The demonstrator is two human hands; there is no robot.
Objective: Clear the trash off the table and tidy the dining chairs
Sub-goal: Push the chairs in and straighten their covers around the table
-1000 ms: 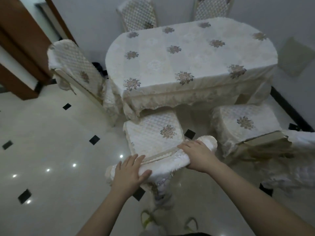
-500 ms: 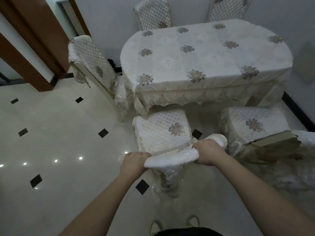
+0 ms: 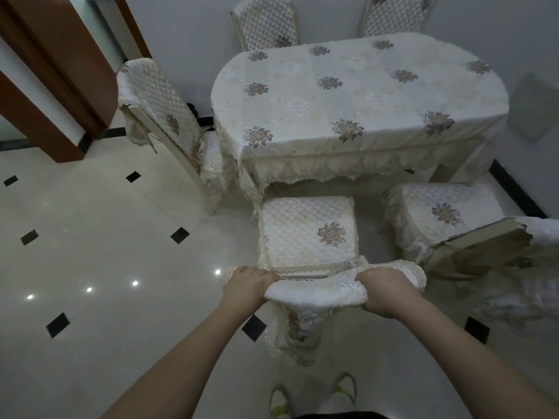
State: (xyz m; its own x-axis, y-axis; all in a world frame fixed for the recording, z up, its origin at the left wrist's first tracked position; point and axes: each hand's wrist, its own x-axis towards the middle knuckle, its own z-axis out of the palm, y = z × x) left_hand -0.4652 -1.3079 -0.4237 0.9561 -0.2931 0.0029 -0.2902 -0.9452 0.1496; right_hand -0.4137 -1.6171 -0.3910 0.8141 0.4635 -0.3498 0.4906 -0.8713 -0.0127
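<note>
A dining chair [image 3: 305,234] with a cream quilted cover stands in front of me, its seat facing the table [image 3: 357,95]. My left hand [image 3: 246,285] grips the left end of its backrest top. My right hand [image 3: 384,293] grips the right end. The seat's front edge sits just before the tablecloth's lace hem. The oval table wears a cream cloth with flower motifs, and I see no trash on it.
Another covered chair [image 3: 444,219] stands at the right, angled and pulled away from the table. A third chair [image 3: 163,116] sits at the table's left end, two more [image 3: 266,25] behind it. A brown door frame [image 3: 60,71] rises at the left. My slippers [image 3: 314,394] show below.
Both hands went from resting on the backrest top to gripping it. The chair has turned square to the table and its seat now sits closer to the cloth's hem.
</note>
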